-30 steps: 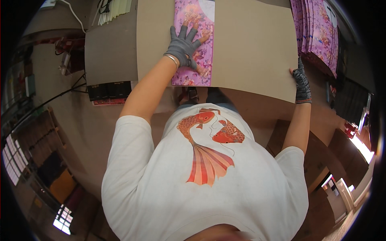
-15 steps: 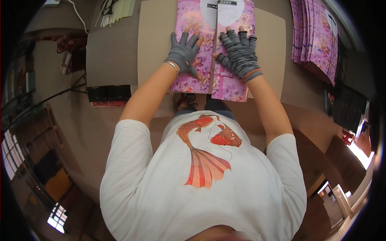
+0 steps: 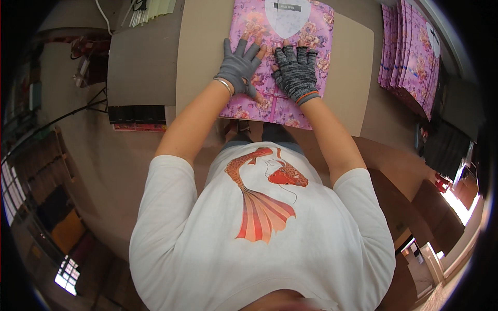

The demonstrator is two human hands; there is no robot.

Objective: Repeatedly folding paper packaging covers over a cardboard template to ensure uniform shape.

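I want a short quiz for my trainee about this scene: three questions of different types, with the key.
1. True or false: the left hand and the right hand both lie on the purple floral piece.

2. Where is the pile of similar purple pieces?
A) To the left of both hands
B) To the right of both hands
C) Between the hands

3. Fill in the gap: the cuff of the right glove has a thin ____ stripe.

Key: 1 true; 2 B; 3 orange.
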